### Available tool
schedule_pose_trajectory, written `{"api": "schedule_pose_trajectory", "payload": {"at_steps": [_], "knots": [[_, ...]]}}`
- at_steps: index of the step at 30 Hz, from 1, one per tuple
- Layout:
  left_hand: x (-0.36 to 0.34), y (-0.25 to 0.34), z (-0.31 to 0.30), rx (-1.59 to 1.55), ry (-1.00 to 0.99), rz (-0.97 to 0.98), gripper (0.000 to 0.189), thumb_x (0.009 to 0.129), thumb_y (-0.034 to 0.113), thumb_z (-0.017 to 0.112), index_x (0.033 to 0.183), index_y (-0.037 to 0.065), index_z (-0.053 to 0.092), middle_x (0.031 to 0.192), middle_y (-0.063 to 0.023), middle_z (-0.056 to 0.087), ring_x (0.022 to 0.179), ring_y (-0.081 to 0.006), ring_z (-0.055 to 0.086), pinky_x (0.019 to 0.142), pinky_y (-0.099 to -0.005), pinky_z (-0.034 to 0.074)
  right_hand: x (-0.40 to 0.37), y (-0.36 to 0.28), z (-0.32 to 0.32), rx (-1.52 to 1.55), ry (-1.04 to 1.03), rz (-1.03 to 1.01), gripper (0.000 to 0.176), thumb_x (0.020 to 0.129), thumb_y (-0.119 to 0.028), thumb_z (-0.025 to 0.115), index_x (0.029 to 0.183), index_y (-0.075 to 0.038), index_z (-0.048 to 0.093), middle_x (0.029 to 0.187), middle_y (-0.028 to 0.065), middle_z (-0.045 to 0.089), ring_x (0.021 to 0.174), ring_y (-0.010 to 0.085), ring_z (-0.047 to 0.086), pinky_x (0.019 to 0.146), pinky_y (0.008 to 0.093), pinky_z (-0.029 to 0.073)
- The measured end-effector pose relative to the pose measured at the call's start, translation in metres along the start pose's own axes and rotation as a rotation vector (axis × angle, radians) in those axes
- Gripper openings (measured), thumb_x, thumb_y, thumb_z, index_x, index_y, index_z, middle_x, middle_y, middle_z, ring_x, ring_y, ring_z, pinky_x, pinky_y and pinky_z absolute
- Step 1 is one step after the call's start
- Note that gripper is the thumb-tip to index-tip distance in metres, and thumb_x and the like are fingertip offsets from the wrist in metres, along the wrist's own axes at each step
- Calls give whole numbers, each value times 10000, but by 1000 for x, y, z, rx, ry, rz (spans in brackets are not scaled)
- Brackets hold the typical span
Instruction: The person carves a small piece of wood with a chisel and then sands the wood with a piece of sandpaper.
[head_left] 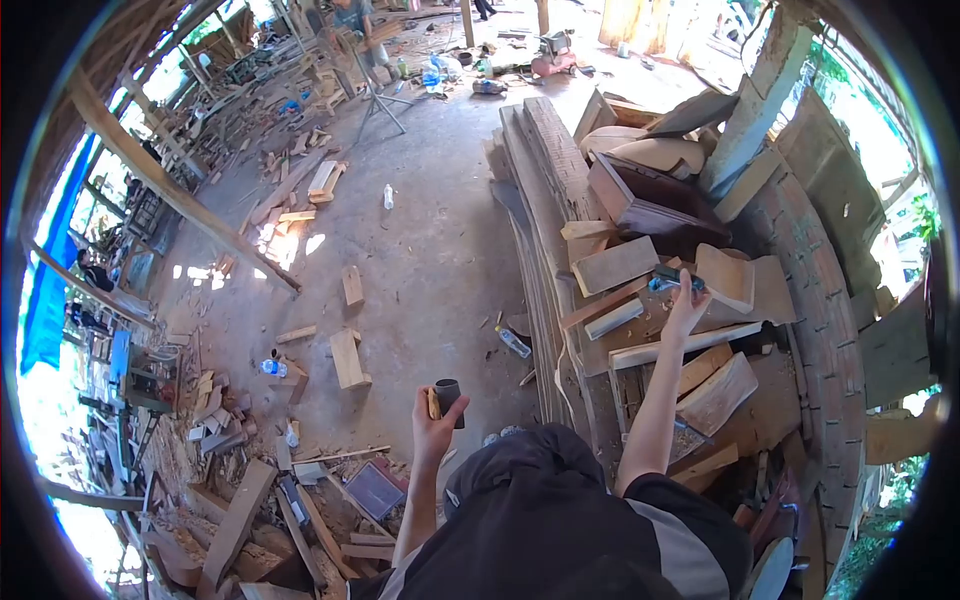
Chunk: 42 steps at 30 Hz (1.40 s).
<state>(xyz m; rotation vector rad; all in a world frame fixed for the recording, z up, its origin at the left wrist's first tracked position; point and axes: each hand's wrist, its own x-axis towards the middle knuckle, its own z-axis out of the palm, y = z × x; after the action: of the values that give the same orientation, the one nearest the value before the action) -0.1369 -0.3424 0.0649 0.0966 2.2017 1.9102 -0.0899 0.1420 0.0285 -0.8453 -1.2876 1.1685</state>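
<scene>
My left hand point(434, 425) is closed around a dark curved piece point(449, 402) that looks like a rolled sheet or small cup. A yellowish wood-coloured bit point(433, 404) shows beside it, between the fingers. My right arm reaches out to the right, over a heap of wood pieces. There my right hand point(689, 302) has its fingers closed at a small dark object point(666, 271), whose exact kind I cannot tell. A blue item point(657, 285) lies right by the fingertips, close to a flat wooden block point(614, 265).
Long planks point(545, 200) are stacked at right of centre, with a dark wooden drawer-like box point(650, 200) beyond. Wood blocks point(350, 360) and a plastic bottle point(513, 341) lie on the concrete floor. Scrap wood point(235, 520) piles up at lower left. Another person point(352, 18) stands far back.
</scene>
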Motion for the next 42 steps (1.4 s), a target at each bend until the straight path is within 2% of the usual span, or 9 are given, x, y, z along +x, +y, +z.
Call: {"api": "schedule_pose_trajectory", "payload": {"at_steps": [2, 6, 14, 17, 26, 30, 31, 35, 42], "knots": [[0, 6, 6, 8, -27, -2, 390, 815, 200, 843, 984, 51, 524, 821, 4, 577, 722, -75, 539, 640, -249, 479, -17, -50, 7, 158, 67, 285, 634, 880, -381, 757, 1300, -55, 412, 1222, 143, 534, 1018, 219, 611, 826, 359, 564], [-3, 12, 17, 11, -82, -5, 400, 813, 222, 846, 989, 50, 531, 798, -1, 584, 700, -77, 546, 621, -255, 483, -30, -61, -2, 132, 32, 496, 575, 884, -395, 747, 1272, -87, 454, 1168, 110, 568, 957, 210, 632, 753, 392, 606], [-10, 19, 15, 26, -89, -46, 442, 805, 184, 847, 1062, 78, 504, 828, 5, 558, 721, -73, 533, 618, -252, 472, -103, -31, -9, 154, -482, 744, 419, 970, -440, 613, 1172, -89, 505, 942, 95, 657, 784, 266, 703, 647, 365, 588], [-11, 19, 13, 37, -90, 110, 480, 818, 156, 826, 1188, 80, 530, 881, -36, 633, 797, -105, 598, 708, -276, 504, -145, -40, 4, 152, -705, 825, 394, 996, -417, 573, 1178, -76, 496, 993, 135, 668, 807, 283, 708, 679, 392, 592], [-16, 19, 6, 157, -120, 179, 413, 821, 150, 820, 1131, 52, 566, 941, -56, 676, 852, -119, 633, 761, -294, 517, -228, -117, 53, 368, -1198, 1103, 365, 1057, -340, 447, 1254, -32, 450, 1113, 216, 655, 847, 331, 708, 724, 447, 608], [-19, 22, 4, 89, -163, 52, 420, 815, 167, 830, 1124, 55, 568, 946, -52, 674, 848, -107, 627, 750, -288, 518, -235, -127, 53, 238, -1336, 989, 420, 1018, -298, 554, 1307, -10, 457, 1127, 171, 642, 891, 304, 709, 738, 454, 615], [-18, 19, 4, 82, -139, 48, 440, 813, 180, 833, 1141, 57, 566, 945, -55, 674, 858, -113, 624, 756, -291, 514, -234, -127, 52, 214, -1336, 1034, 479, 963, -131, 638, 1364, 6, 415, 1119, 149, 629, 908, 288, 708, 750, 429, 621], [-15, 14, 1, -7, -147, 16, 408, 819, 149, 827, 1124, 61, 571, 953, -22, 656, 851, -79, 607, 736, -266, 515, -234, -125, 43, 156, -1411, 781, 785, 825, 79, 709, 1494, 20, 304, 1308, 162, 501, 1041, 255, 651, 788, 379, 622], [-9, 5, 0, -107, -138, 19, 417, 833, 123, 811, 1158, 56, 559, 944, -1, 621, 840, -81, 594, 736, -254, 514, -220, -155, 43, 359, -1476, 734, 943, 763, 82, 762, 1546, -66, 257, 1331, 179, 531, 1068, 287, 657, 878, 408, 585]]}}
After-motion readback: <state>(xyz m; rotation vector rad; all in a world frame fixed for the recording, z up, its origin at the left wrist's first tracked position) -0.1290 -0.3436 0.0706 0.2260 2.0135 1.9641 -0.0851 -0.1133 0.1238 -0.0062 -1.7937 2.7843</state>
